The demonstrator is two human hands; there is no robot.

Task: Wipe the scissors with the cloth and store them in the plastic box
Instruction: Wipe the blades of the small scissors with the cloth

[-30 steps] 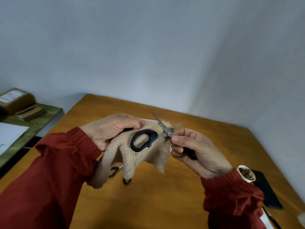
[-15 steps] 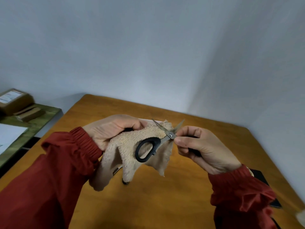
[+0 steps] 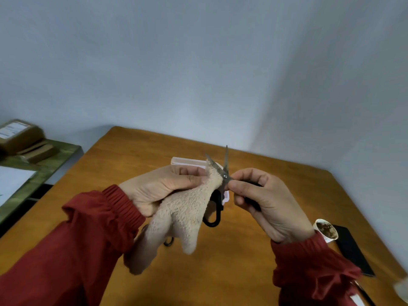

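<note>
Wooden table [image 3: 231, 274] against pale walls [image 3: 176, 62]; seemingly a green shelf [image 3: 56, 154] left.

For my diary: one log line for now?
step: wiping | left hand: cloth against scissors | right hand: grips scissors, blades open | plastic box: behind hands

Turned scissors [image 3: 224, 176] w/ my R hand [image 3: 265, 202]: blades now pt to 12, free loop hangs at 6. L hand [image 3: 159, 188] slid cloth [image 3: 183, 213] up one blade. Plastic box [image 3: 187, 161] now peeks out behind.
</note>
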